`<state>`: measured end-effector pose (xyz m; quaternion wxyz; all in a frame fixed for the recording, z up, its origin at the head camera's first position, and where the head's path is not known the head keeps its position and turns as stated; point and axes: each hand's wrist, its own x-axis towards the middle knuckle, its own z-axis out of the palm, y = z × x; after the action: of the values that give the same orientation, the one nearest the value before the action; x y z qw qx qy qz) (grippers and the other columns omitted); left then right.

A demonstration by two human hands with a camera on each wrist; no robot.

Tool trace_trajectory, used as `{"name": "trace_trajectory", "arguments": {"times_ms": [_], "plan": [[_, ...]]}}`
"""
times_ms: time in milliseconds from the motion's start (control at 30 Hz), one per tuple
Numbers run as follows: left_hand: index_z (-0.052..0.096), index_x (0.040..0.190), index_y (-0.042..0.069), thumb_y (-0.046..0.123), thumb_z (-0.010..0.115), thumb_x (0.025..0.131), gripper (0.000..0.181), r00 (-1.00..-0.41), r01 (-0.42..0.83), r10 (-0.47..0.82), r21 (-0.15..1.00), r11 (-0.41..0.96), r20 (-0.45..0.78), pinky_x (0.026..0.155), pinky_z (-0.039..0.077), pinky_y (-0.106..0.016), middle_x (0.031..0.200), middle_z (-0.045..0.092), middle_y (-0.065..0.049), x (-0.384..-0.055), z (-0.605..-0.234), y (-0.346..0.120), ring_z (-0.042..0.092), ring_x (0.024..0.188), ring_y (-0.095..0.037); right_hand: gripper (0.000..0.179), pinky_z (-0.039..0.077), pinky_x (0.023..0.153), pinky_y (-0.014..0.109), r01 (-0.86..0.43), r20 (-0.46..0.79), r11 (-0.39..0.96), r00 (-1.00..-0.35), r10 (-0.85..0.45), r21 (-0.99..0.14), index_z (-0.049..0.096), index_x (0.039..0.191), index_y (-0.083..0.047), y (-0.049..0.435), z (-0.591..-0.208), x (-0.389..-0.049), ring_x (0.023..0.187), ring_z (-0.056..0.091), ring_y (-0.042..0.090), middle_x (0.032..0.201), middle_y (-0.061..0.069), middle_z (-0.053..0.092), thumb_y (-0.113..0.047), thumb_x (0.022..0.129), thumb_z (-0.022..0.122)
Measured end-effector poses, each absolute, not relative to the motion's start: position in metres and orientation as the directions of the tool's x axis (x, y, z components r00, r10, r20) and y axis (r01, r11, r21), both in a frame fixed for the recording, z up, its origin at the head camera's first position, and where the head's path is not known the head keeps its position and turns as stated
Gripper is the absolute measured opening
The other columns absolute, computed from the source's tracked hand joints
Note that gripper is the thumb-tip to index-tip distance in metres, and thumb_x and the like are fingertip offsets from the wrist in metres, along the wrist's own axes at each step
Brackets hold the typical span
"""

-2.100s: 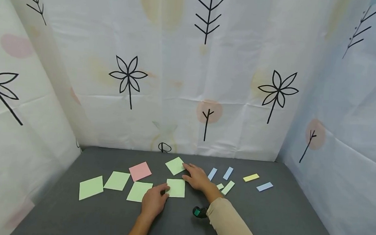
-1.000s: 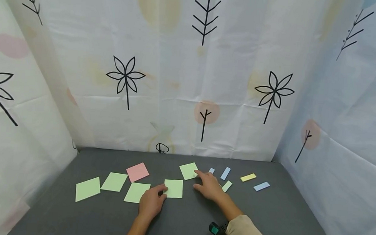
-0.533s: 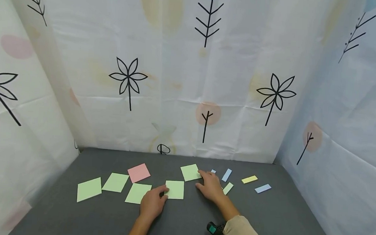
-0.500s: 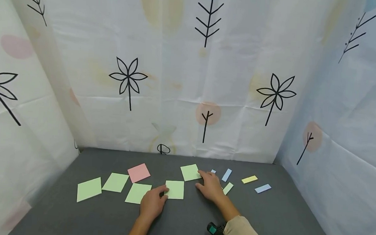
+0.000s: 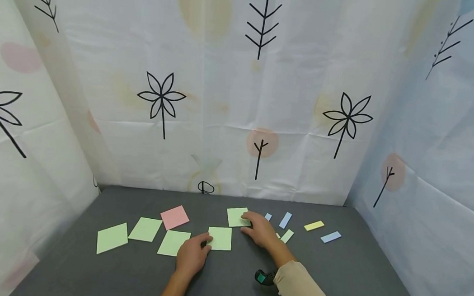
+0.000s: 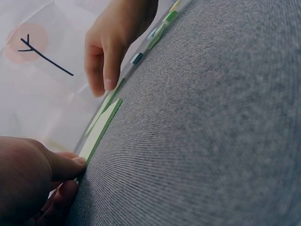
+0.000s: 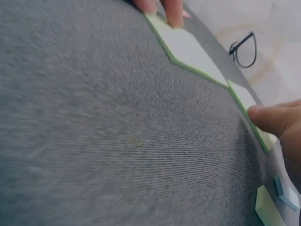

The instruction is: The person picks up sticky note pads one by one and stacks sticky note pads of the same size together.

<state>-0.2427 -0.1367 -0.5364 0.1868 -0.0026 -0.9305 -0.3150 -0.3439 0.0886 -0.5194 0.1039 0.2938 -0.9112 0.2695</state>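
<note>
Left hand [image 5: 191, 256], right-wrist view: fingertips [image 7: 174, 17]

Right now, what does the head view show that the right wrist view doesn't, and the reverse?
Only the head view: the leftmost green square, the yellow strip and the right arm's beige sleeve.

Only the right wrist view: a small yellowish mark on the grey surface, and the squares' side edges seen clearly.

Both: the left hand at the nearer green square, the right hand at the farther green square, and the black loop on the cloth.
</note>
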Motion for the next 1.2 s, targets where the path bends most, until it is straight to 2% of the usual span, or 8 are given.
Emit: {"name": "trace_trajectory", "arguments": {"times_ms": [133, 333, 467, 567, 667, 900, 1200], "plan": [[0.076, 0.103, 0.012, 0.010, 0.078, 0.079, 0.025, -0.931, 0.115, -0.120, 0.588, 0.801, 0.345, 0.080, 0.050, -0.049, 0.115, 0.070, -0.003, -0.243, -0.537, -0.136, 0.065, 0.103, -0.032, 0.030, 0.041, 0.099, 0.048, -0.631, 0.369, 0.665, -0.774, -0.514, -0.398, 0.068, 0.112, -0.002, 0.085, -0.520, -0.351, 0.115, 0.058, 0.033, 0.120, 0.015, 0.064, -0.014, 0.086, 0.074], [0.076, 0.103, 0.013, 0.010, 0.077, 0.079, 0.024, -0.933, 0.105, -0.125, 0.589, 0.801, 0.337, 0.081, 0.050, -0.049, 0.115, 0.070, -0.003, -0.243, -0.539, -0.135, 0.065, 0.105, -0.032, 0.021, 0.041, 0.102, 0.041, -0.682, 0.431, 0.696, -0.710, -0.556, -0.226, 0.070, 0.101, -0.005, 0.085, -0.525, -0.354, 0.105, 0.063, 0.028, 0.104, 0.009, 0.069, -0.017, 0.085, 0.074], [0.076, 0.104, 0.012, 0.010, 0.077, 0.079, 0.025, -0.932, 0.107, -0.123, 0.585, 0.804, 0.340, 0.080, 0.050, -0.049, 0.115, 0.070, -0.003, -0.244, -0.541, -0.135, 0.065, 0.105, -0.032, 0.014, 0.042, 0.101, 0.040, -0.716, 0.470, 0.691, -0.647, -0.600, -0.103, 0.070, 0.095, -0.008, 0.085, -0.525, -0.356, 0.099, 0.064, 0.025, 0.097, 0.006, 0.069, -0.019, 0.088, 0.072], [0.076, 0.104, 0.012, 0.011, 0.077, 0.079, 0.025, -0.932, 0.108, -0.122, 0.583, 0.806, 0.341, 0.080, 0.050, -0.049, 0.116, 0.070, -0.003, -0.245, -0.541, -0.135, 0.065, 0.105, -0.032, 0.009, 0.043, 0.100, 0.041, -0.733, 0.504, 0.678, -0.607, -0.615, -0.056, 0.070, 0.092, -0.008, 0.084, -0.526, -0.356, 0.096, 0.065, 0.024, 0.093, 0.005, 0.069, -0.017, 0.090, 0.070], [0.076, 0.104, 0.013, 0.011, 0.077, 0.079, 0.025, -0.933, 0.102, -0.126, 0.582, 0.807, 0.338, 0.079, 0.050, -0.048, 0.116, 0.070, -0.003, -0.245, -0.539, -0.135, 0.065, 0.104, -0.032, 0.006, 0.044, 0.099, 0.042, -0.734, 0.524, 0.677, -0.601, -0.604, -0.062, 0.069, 0.089, -0.009, 0.083, -0.527, -0.356, 0.094, 0.065, 0.023, 0.090, 0.004, 0.069, -0.015, 0.090, 0.069], [0.076, 0.104, 0.013, 0.011, 0.077, 0.079, 0.024, -0.936, 0.086, -0.132, 0.576, 0.813, 0.326, 0.080, 0.050, -0.049, 0.115, 0.070, -0.003, -0.243, -0.537, -0.134, 0.065, 0.104, -0.032, 0.008, 0.044, 0.098, 0.043, -0.715, 0.506, 0.685, -0.647, -0.570, -0.141, 0.068, 0.087, -0.011, 0.081, -0.527, -0.357, 0.089, 0.065, 0.022, 0.087, 0.003, 0.067, -0.015, 0.093, 0.065], [0.076, 0.104, 0.013, 0.010, 0.077, 0.079, 0.025, -0.938, 0.080, -0.137, 0.580, 0.811, 0.320, 0.081, 0.049, -0.050, 0.116, 0.069, -0.003, -0.245, -0.538, -0.134, 0.064, 0.106, -0.032, 0.010, 0.045, 0.096, 0.043, -0.715, 0.480, 0.681, -0.658, -0.581, -0.156, 0.068, 0.086, -0.011, 0.083, -0.522, -0.355, 0.088, 0.065, 0.022, 0.085, 0.002, 0.066, -0.012, 0.094, 0.062]]}}
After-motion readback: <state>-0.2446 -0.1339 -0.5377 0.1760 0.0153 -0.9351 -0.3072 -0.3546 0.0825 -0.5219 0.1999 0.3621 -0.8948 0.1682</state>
